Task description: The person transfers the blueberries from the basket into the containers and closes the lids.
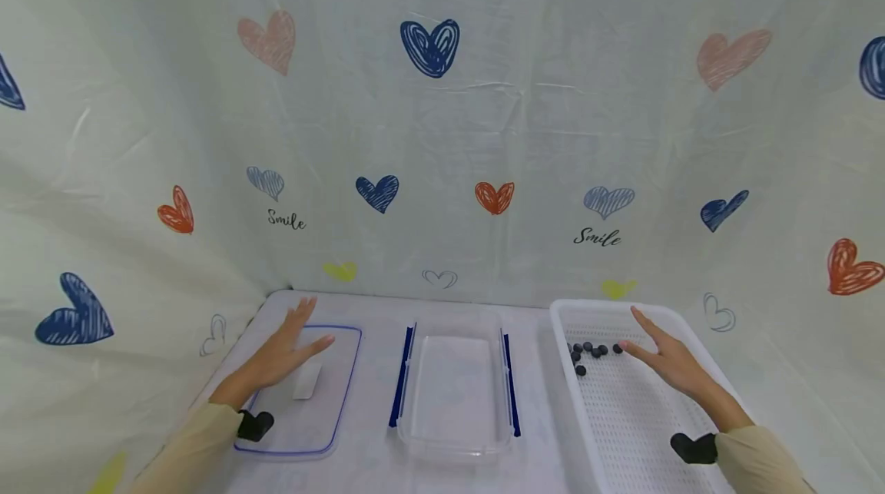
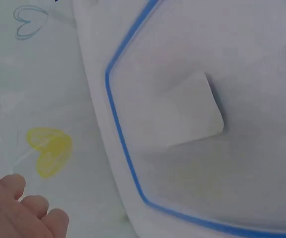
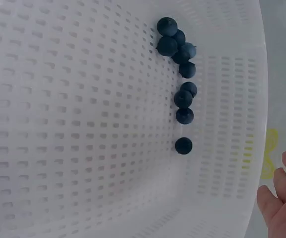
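My left hand [image 1: 280, 353] hovers with fingers extended over a clear lid [image 1: 334, 382] edged by a blue seal. A small white rectangular piece [image 2: 190, 111] lies within the lid's outline. On the other side, my right hand [image 1: 669, 359], fingers straight and thumb apart, is held above a white perforated basket [image 1: 646, 432]. Several blueberries [image 3: 183, 99] cluster along the basket's far end, toward its left corner in the head view. Neither hand holds anything. Between the hands sits a clear plastic container [image 1: 456, 444] with dark blue side clips folded outward.
A white table [image 1: 369, 402] carries the lid, container and basket side by side. Behind and around it hangs a pale curtain [image 1: 525, 140] printed with hearts and the word "Smile". The basket's raised walls [image 3: 222, 124] surround the blueberries.
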Motion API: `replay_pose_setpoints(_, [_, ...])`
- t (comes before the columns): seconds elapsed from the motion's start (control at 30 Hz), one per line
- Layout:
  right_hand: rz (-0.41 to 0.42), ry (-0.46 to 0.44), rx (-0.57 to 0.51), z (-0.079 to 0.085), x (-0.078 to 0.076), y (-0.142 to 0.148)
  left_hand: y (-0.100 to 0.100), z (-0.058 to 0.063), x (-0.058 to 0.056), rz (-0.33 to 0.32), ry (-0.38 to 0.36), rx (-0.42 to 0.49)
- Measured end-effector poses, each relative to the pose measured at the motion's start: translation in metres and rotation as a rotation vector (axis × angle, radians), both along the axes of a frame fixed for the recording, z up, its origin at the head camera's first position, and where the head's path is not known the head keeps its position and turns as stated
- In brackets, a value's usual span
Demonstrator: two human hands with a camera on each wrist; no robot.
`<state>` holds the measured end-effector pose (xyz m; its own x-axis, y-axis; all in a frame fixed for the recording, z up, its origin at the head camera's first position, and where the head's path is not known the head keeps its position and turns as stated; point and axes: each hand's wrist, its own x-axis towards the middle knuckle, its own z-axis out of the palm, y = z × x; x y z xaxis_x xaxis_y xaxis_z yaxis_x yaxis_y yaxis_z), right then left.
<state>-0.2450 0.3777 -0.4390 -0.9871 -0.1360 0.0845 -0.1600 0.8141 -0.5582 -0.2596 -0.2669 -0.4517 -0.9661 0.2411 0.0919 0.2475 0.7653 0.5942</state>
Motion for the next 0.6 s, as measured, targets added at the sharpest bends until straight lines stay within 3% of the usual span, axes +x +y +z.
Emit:
replay_pose_setpoints(0.4, [0.143,0.075,-0.168,-0.013,-0.009,-0.009,0.037,0.004,0.006,-0.053,-0.127,0.199])
replay_pose_setpoints(0.6, [0.164,0.032,-0.230,-0.022,-0.013,-0.010,0.056,0.004,0.006,-0.117,-0.151,0.340])
